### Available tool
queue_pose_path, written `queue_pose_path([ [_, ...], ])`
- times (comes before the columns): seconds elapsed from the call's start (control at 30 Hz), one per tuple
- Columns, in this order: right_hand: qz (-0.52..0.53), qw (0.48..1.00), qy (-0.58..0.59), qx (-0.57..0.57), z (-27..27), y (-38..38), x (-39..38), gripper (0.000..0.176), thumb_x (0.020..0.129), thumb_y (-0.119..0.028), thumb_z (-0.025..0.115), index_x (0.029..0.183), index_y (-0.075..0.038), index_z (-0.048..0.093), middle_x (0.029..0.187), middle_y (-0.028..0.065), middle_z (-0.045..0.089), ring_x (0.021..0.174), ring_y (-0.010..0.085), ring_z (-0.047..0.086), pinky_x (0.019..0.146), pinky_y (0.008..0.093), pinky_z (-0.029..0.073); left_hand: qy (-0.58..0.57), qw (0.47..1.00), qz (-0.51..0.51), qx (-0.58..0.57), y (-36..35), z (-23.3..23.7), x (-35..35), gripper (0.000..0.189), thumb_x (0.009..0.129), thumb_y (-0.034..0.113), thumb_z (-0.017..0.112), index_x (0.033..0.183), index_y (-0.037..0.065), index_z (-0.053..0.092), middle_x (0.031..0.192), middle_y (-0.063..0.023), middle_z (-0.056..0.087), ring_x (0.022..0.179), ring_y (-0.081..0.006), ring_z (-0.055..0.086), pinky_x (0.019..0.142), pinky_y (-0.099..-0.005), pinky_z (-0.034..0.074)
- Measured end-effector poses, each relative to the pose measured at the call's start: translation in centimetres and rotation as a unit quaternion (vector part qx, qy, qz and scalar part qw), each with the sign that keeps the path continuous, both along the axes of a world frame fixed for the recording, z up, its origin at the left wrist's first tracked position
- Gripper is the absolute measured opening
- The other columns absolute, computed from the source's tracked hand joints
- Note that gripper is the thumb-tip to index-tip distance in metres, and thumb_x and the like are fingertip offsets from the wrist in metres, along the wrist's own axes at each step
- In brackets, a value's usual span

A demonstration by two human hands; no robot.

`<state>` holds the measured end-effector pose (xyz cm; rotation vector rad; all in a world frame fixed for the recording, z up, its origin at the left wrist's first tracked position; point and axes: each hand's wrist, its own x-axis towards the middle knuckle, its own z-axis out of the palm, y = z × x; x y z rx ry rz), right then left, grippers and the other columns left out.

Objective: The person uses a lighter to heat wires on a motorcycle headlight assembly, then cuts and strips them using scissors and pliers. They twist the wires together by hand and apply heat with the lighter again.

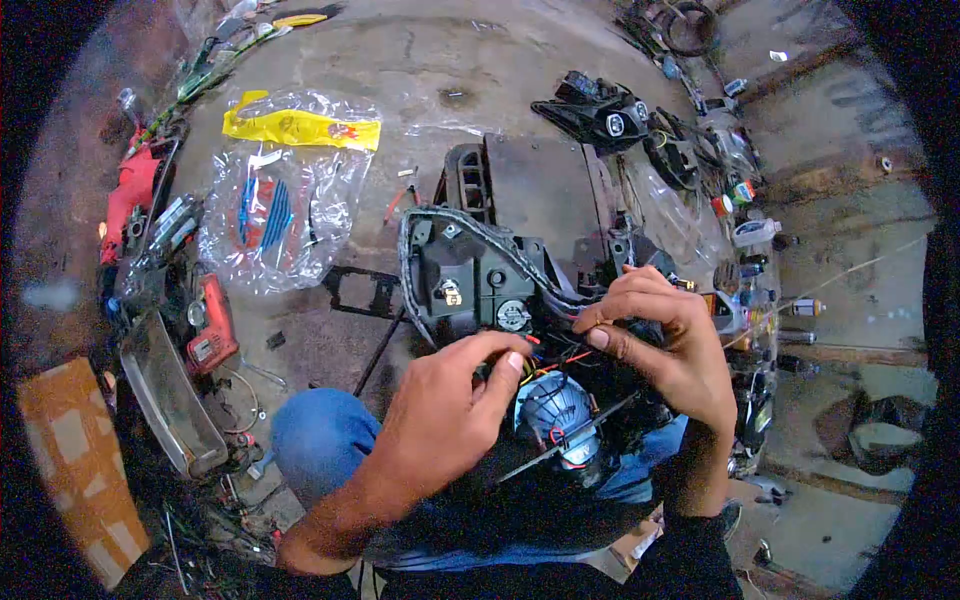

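My left hand point(440, 410) is closed, thumb and forefinger pinched at thin coloured wires point(534, 344). My right hand point(670, 340) is also closed, its thumb and fingertips together on wiring beside the black sheathed cable bundle point(535, 272); the exact strand is hard to make out. Before both hands lies a black headlight housing point(468, 290) with a round grey cap point(513, 315) and a small brass-coloured fitting point(452, 296). Below the wires, a rounded silver-blue lamp unit point(552, 405) rests at my lap, partly hidden, with a thin metal strip point(570, 438) across it.
A red power drill point(212, 330) and a long lamp cover point(165, 390) lie left. Clear plastic bags point(330, 190) with a yellow strip point(300, 128) are farther ahead. Another headlight point(595, 115) sits at the back right. Bottles point(755, 233) line the right wall; cardboard point(80, 460) lies far left.
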<state>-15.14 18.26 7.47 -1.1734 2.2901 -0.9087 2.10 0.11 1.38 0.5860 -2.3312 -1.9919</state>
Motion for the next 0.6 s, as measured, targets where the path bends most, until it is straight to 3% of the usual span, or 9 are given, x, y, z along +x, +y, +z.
queue_pose_path([
  [0.1, 0.009, 1.0, 0.005, -0.01, -0.1, 0.2, -0.3, 0.014, 0.091, -0.014, 0.084, 0.103, -0.007, 0.084, 0.098, 0.0083, 0.079, 0.098, 0.0258, 0.069, 0.095, 0.0391, 0.052, -0.051, 0.998, 0.01, 0.046, -0.1, 0.6, -0.3, 0.022, 0.103, 0.017, 0.072, 0.121, 0.003, 0.074, 0.104, -0.0156, 0.077, 0.078, -0.0296, 0.071, 0.073, -0.0395, 0.056],
  [0.4, 0.03, 0.999, 0.014, -0.016, -0.1, -0.3, -0.3, 0.018, 0.089, -0.012, 0.086, 0.106, -0.006, 0.082, 0.1, 0.0075, 0.08, 0.098, 0.0257, 0.071, 0.096, 0.0407, 0.052, 0.1, 0.993, -0.045, -0.045, -0.6, -1.1, -0.9, 0.016, 0.098, 0.017, 0.078, 0.109, 0.006, 0.073, 0.104, -0.0115, 0.069, 0.08, -0.0199, 0.067, 0.072, -0.035, 0.054],
  [0.5, 0.028, 0.999, 0.002, -0.028, -0.4, -0.1, -0.2, 0.017, 0.089, -0.012, 0.086, 0.104, -0.006, 0.081, 0.1, 0.0071, 0.08, 0.099, 0.0261, 0.072, 0.096, 0.0408, 0.053, 0.022, 0.997, -0.066, 0.013, -0.6, -0.1, -0.9, 0.016, 0.099, 0.017, 0.079, 0.108, 0.005, 0.074, 0.103, -0.012, 0.068, 0.086, -0.0227, 0.068, 0.077, -0.036, 0.054],
  [0.6, 0.013, 0.999, 0.005, -0.046, -0.6, 0.2, 0.0, 0.016, 0.088, -0.012, 0.087, 0.102, -0.006, 0.08, 0.1, 0.0069, 0.081, 0.1, 0.0263, 0.073, 0.095, 0.041, 0.053, -0.011, 0.997, -0.08, 0.019, -0.9, 0.1, -1.1, 0.019, 0.101, 0.017, 0.079, 0.11, 0.003, 0.072, 0.106, -0.0056, 0.067, 0.099, -0.0153, 0.067, 0.089, -0.0321, 0.054],
])
